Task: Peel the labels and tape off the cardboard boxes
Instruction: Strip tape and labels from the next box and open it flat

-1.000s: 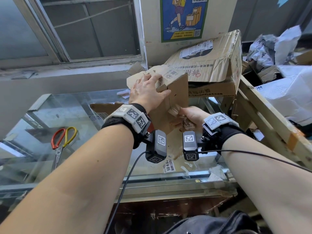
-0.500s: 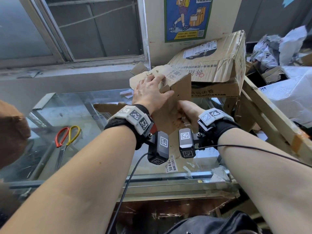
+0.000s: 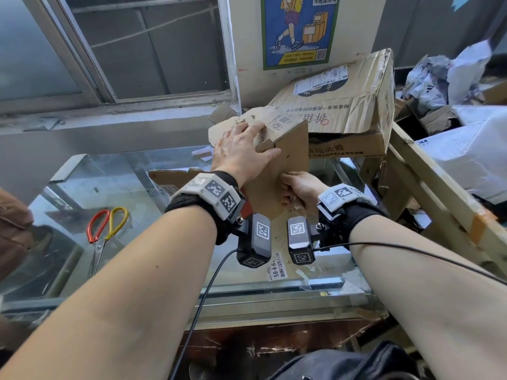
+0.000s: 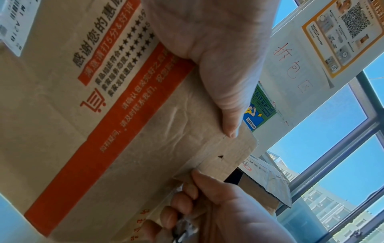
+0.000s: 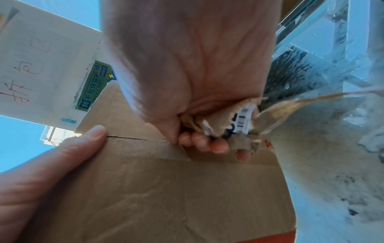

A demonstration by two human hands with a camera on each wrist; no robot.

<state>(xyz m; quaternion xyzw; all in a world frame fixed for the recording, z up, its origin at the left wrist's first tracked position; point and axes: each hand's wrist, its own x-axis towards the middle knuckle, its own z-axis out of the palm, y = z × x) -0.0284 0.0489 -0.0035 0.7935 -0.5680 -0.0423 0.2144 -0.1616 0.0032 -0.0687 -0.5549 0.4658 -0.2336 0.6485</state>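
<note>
Scissors (image 3: 105, 231) are seen on the glass table (image 3: 115, 171), a big box (image 3: 348, 105) behind. A cardboard box (image 3: 290, 160) is gripped above it by the left hand (image 3: 241, 154); torn label scraps (image 5: 239, 121) are clenched in the right hand (image 3: 300, 189) fingers (image 5: 204, 143).

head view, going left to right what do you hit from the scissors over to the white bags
scissors → left hand → folded cardboard box it holds → right hand → big crumpled box behind → wooden frame → white bags
</note>
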